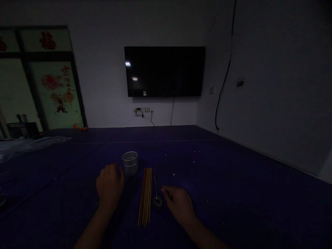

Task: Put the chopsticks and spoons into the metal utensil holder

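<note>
Dim light falls on a broad, dark purple surface (pixel 207 173) running back to a pale wall. At its near middle, the left hand (pixel 110 183) hovers or rests with fingers loosely curled; whether it holds anything is hidden. The right hand (pixel 180 204) is partly closed, thumb and forefinger close together, with nothing visible in its grasp.

Just left of the right hand lies a metal spoon (pixel 157 201), bowl near and handle pointing far. Taking it well would call for a light pinch on the slim handle, coming from the right so the fingers clear the wooden sticks (pixel 145 197). Those lie beside it in a narrow row, running near to far; being loose and probably quick to roll, they would be best gathered from both sides at once. The metal cup (pixel 130 164) stands upright, open at the top, just beyond the left hand; whether they touch is unclear. A knock from the knuckles could tip it, so a wrap around its wall suits better.

Small white scraps (pixel 173 174) dot the surface farther right, hardly an obstacle. Crumpled clear plastic (pixel 28 144) lies far left, well apart, and a black television (pixel 165 71) hangs on the wall.
</note>
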The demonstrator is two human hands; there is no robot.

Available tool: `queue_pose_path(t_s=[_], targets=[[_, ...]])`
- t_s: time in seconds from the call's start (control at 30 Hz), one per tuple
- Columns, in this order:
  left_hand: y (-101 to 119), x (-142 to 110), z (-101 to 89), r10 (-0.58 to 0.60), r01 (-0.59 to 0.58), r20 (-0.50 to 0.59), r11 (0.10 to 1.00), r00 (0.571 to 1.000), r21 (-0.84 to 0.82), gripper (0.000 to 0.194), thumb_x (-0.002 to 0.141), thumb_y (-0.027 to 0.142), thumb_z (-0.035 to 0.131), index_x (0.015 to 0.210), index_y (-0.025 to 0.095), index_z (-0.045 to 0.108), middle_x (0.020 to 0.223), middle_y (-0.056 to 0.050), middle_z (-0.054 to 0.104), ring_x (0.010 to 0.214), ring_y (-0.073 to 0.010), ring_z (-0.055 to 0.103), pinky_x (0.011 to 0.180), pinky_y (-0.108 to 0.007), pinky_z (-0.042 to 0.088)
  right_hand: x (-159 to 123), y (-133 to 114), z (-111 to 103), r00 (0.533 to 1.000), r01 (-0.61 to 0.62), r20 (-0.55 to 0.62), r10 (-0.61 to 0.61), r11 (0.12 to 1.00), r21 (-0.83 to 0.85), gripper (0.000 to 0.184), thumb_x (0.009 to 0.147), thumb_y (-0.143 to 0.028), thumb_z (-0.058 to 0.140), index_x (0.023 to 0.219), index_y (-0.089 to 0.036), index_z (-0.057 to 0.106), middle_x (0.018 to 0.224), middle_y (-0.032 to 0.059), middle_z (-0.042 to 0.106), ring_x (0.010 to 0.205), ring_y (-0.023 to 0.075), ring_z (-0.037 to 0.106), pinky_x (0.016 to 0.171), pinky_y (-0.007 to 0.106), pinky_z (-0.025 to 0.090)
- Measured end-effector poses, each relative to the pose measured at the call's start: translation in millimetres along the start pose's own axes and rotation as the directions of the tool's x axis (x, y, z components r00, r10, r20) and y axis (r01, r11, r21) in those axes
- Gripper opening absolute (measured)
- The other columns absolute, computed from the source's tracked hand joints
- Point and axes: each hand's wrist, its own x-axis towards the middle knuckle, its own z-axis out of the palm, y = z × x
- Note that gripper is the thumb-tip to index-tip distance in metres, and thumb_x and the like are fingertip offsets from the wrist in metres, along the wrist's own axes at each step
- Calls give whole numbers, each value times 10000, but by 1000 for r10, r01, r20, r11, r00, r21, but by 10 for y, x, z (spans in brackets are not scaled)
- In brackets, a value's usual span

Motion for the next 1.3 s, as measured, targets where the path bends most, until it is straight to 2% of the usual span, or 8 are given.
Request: queue_pose_path(t_s=[0.17, 0.3, 0.73, 0.83, 0.93, 1.07, 1.17, 1.3], targets=[[-308, 88, 63, -244, 161, 434, 962, 867, 220, 332, 840, 313, 364, 899, 122, 629, 926, -154, 656, 880, -293, 594, 669, -356, 412, 3, 4, -9, 1000, -11, -1, 11, 1000, -28, 394, 912, -390, 351, 1051, -248, 692, 894, 46, 730, 740, 165, 666, 666, 244, 445], [-452, 89, 199, -284, 228, 607, 959, 743, 169, 354, 816, 381, 406, 828, 134, 659, 947, -174, 669, 887, -318, 618, 672, -377, 432, -6, -4, -5, 1000, 10, -5, -10, 1000, -27, 382, 917, -367, 354, 1005, -254, 707, 865, 35, 732, 745, 168, 668, 659, 240, 434], [-570, 76, 360, -201, 223, 624, 974, 755, 43, 302, 814, 116, 352, 808, 110, 655, 898, -183, 675, 833, -267, 656, 610, -297, 438, 10, 18, 2, 999, 38, -5, -39, 998, -40, 393, 931, -330, 357, 803, -237, 717, 759, 23, 720, 700, 154, 659, 604, 220, 380], [-545, 138, 237, -246, 285, 466, 959, 850, -13, 341, 827, 102, 308, 916, 66, 635, 910, -197, 645, 804, -270, 640, 612, -317, 445, 17, 3, -20, 999, 32, -19, -33, 999, -24, 373, 929, -334, 360, 899, -243, 720, 823, 31, 728, 731, 159, 664, 649, 227, 412], [-437, 201, 64, -235, 223, -22, 947, 972, -231, 353, 877, 193, 305, 1059, 72, 583, 955, -165, 618, 917, -266, 591, 739, -363, 469, 20, -20, -30, 996, 31, -86, -30, 999, 11, 377, 928, -343, 356, 944, -242, 718, 879, 44, 728, 791, 173, 664, 711, 249, 449], [-115, 58, -43, -150, -63, -442, 900, 884, -431, 291, 905, 249, 349, 1068, 112, 547, 927, -113, 618, 914, -224, 576, 813, -377, 471, -28, -90, -10, 973, 160, -186, -138, 981, 106, 359, 922, -341, 369, 1064, -232, 681, 960, 57, 716, 831, 165, 656, 770, 261, 474], [179, -224, 54, 165, -399, -470, 795, 867, -457, 242, 902, 190, 372, 1058, 182, 557, 900, -64, 646, 861, -179, 603, 781, -319, 491, -88, -174, 13, 942, 300, -207, -265, 941, 158, 346, 919, -335, 389, 1120, -225, 648, 957, 63, 709, 801, 153, 652, 755, 254, 483], [494, -540, 228, 513, -733, -524, 490, 680, -472, 273, 892, 166, 408, 1123, 192, 551, 915, -70, 677, 876, -158, 629, 762, -259, 513, -125, -271, 32, 951, 299, -148, -271, 930, 216, 293, 894, -227, 405, 949, -197, 691, 862, 64, 702, 768, 152, 641, 734, 247, 486]])
